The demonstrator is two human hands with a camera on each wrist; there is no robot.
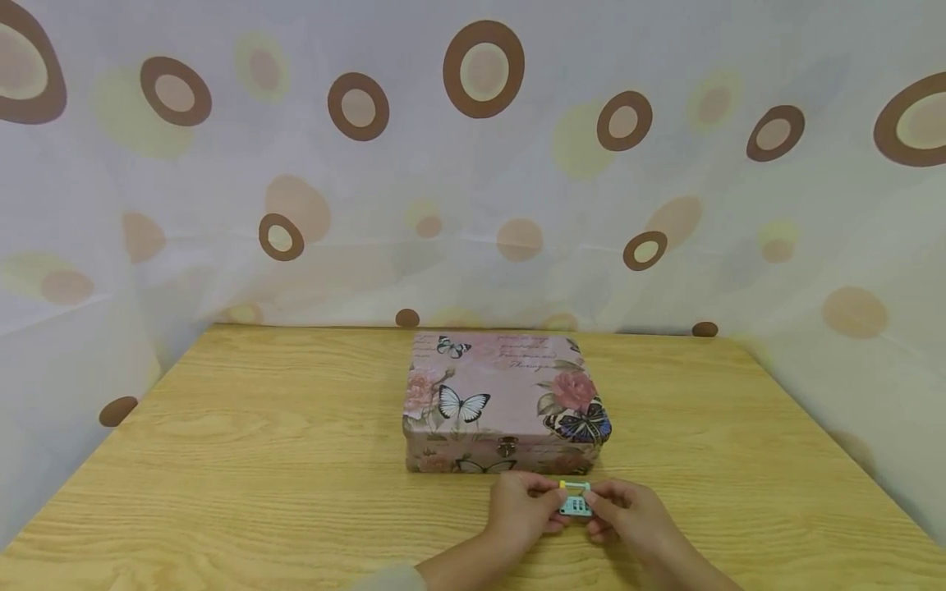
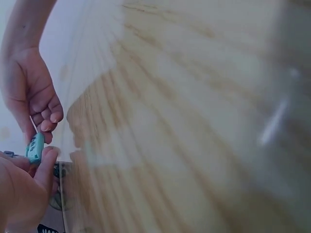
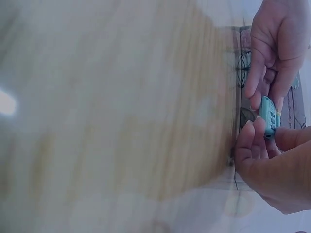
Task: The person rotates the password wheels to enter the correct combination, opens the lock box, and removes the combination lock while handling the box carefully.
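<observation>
A small light-teal combination padlock (image 1: 575, 506) with number dials is held between the two hands, just in front of a decorated box. My left hand (image 1: 520, 509) pinches its left side, and my right hand (image 1: 637, 517) pinches the right side. In the right wrist view the dials face out on the padlock (image 3: 267, 118), with fingers at both ends. The pink box (image 1: 510, 382), printed with butterflies and roses, stands closed behind the hands. A metal clasp (image 1: 507, 446) sits at its front; no lock hangs from it.
The box rests on a light wood-grain table (image 1: 281, 443). Behind the table and along both sides hangs a pale curtain (image 1: 414, 180) with brown and cream circles.
</observation>
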